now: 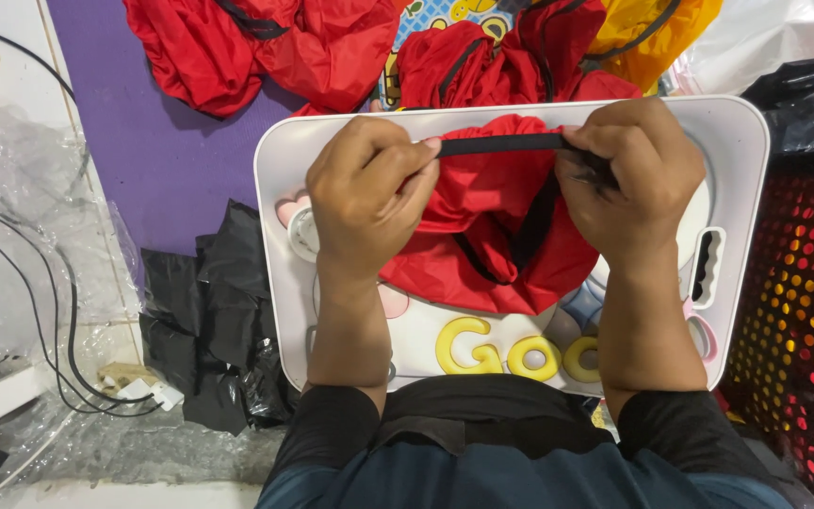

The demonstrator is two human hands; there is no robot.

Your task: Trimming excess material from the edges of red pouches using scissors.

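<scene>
A red fabric bag (pixel 482 236) with black trim lies bunched on a white lap tray (pixel 746 132). My left hand (pixel 365 203) pinches one end of its black strap (pixel 501 143) between thumb and fingers. My right hand (pixel 628 179) grips the other end, and the strap is stretched taut and level between the two hands above the red cloth. A second black strap loop hangs down over the middle of the bag.
More red bags (pixel 256 47) and a yellow one (pixel 652 38) are piled beyond the tray on a purple mat (pixel 143 141). Crumpled black plastic (pixel 209 320) lies at left, beside clear wrap and cables (pixel 40 311). A perforated black basket (pixel 803 311) stands at right.
</scene>
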